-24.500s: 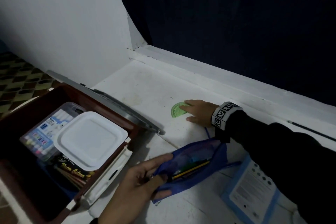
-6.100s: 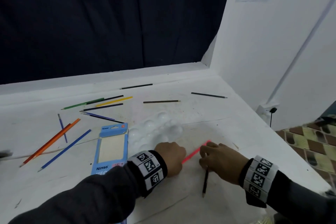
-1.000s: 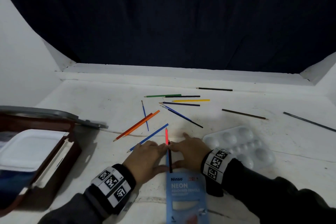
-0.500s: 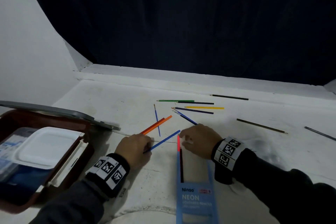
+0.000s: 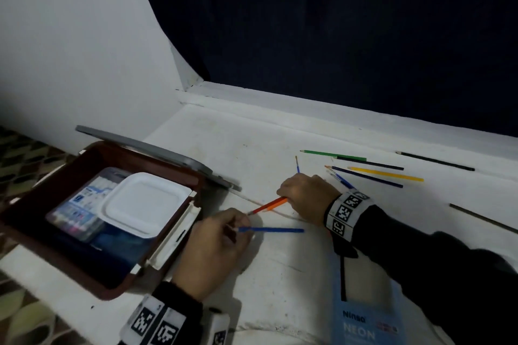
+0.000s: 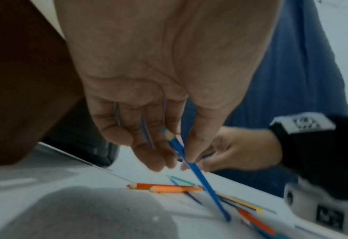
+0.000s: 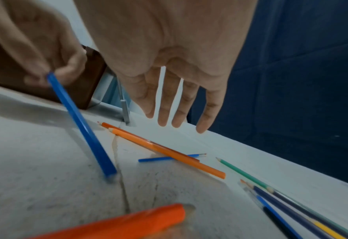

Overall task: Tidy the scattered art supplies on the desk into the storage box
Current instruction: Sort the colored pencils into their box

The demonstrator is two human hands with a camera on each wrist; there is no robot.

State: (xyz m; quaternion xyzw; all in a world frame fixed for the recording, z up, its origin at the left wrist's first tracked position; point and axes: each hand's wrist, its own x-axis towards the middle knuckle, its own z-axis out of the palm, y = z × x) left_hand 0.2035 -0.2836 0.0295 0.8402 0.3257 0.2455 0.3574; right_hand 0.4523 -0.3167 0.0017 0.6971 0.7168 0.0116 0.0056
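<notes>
White counter point(image 5: 229, 148) under a dark curtain carries the scatter: the blue pencil point(image 5: 270, 230), pinched near its sharpened tip by the left hand point(image 5: 213, 246), slants down with its blunt end touching the counter. Just beyond it lie two orange pencils point(image 7: 164, 150), side by side beneath the right hand point(image 5: 307, 196), whose straight, spread fingers point(image 7: 181, 103) hover empty above them. Left of both hands sits the open storage box point(image 5: 36, 185), nearer the left hand.

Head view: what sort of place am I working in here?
Probably a home art corner: a white desk by a dark curtain, loose colored pencils, and an open storage box of supplies.
</notes>
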